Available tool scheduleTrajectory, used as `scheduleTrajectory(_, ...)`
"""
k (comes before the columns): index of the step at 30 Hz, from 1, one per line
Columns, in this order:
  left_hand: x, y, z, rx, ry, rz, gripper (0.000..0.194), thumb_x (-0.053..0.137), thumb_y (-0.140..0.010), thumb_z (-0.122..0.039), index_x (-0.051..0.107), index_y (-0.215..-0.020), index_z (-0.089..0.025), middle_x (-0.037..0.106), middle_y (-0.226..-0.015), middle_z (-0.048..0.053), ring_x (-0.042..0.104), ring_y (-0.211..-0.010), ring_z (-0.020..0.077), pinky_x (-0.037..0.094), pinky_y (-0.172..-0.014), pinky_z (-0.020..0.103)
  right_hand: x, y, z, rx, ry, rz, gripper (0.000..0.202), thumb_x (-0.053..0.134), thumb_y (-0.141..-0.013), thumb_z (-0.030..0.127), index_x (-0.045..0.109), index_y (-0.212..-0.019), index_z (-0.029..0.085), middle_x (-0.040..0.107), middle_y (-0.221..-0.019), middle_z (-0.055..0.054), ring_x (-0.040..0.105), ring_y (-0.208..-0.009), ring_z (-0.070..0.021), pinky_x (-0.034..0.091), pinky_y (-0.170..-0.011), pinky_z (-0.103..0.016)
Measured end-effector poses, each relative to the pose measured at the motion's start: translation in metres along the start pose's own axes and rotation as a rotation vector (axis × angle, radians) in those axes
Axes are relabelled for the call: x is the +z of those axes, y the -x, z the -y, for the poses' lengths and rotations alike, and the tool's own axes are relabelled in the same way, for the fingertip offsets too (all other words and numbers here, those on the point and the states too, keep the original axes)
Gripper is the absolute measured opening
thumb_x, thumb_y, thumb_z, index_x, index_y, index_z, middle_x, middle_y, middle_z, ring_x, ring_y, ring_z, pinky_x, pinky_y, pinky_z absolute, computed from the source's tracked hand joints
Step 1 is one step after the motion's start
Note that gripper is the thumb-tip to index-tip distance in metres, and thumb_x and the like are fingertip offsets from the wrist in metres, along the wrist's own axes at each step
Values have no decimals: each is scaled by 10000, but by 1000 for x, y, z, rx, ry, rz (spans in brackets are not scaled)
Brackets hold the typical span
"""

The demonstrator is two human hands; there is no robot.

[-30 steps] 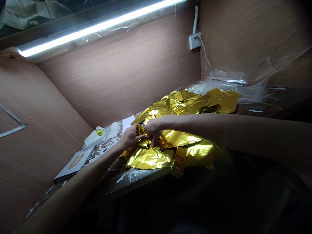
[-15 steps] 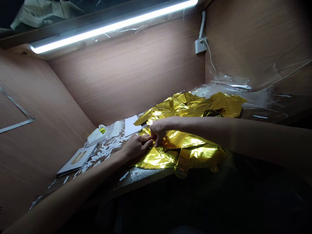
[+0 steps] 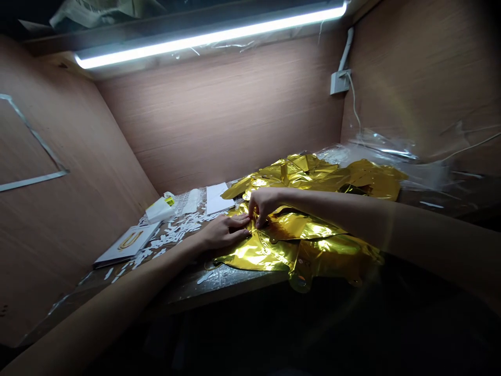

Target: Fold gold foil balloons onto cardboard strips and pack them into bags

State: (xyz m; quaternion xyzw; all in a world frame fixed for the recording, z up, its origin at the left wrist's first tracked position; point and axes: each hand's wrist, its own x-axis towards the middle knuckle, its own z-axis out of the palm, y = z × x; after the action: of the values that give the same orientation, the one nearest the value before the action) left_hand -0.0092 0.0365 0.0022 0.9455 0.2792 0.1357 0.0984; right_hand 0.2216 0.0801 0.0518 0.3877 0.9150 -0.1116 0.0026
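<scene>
Moved: left hand [image 3: 224, 233] has dropped flat onto the foil since a second ago; right hand [image 3: 263, 204] stays pinching.
Fingers: right fingertips [image 3: 256, 222] narrow, nipping a foil edge; left fingers spread, pressing down, holding nothing.
Foil [image 3: 274, 245]: gold, crinkled, mirror-bright, heaped toward the back right.
Place: on the desk [image 3: 219, 284], overhanging its front edge.
Room: white scraps [image 3: 172, 235] and a card [image 3: 127, 245] lie left; walls close on three sides.
</scene>
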Motion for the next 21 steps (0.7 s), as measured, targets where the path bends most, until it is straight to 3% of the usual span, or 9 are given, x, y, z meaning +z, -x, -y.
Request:
scheduleTrajectory(6, 1, -4, 8, 47, 5, 9, 454, 557, -1001, -414, 611, -1428, -271, 534, -1500, 42, 534, -1385, 230, 396, -1192, 376, 5, -2, -4, -19, 3, -21, 521, 933, -582, 459, 805, -1016, 201, 739, -851, -25, 620, -774, -172, 396, -668, -272)
scheduleTrajectory(13, 1, -4, 20, 48, 98, 28, 435, 583, -986, -394, 623, -1409, -305, 541, -1502, 29, 541, -1380, 236, 411, -1179, 410, 4, 2, -2, -40, -26, -82, 827, 947, -535, 477, 703, -1283, 223, 753, -969, -28, 640, -874, -204, 407, -714, -262)
scheduleTrajectory(21, 5, -5, 20, 11, 106, -22, 415, 565, -978, -332, 657, -1381, -297, 596, -1452, 25, 574, -1349, 251, 410, -1180, 429, 7, -11, -17, -146, 43, 55, 604, 837, -650, 610, 776, -1106, 219, 734, -839, 6, 596, -764, -173, 366, -676, -268)
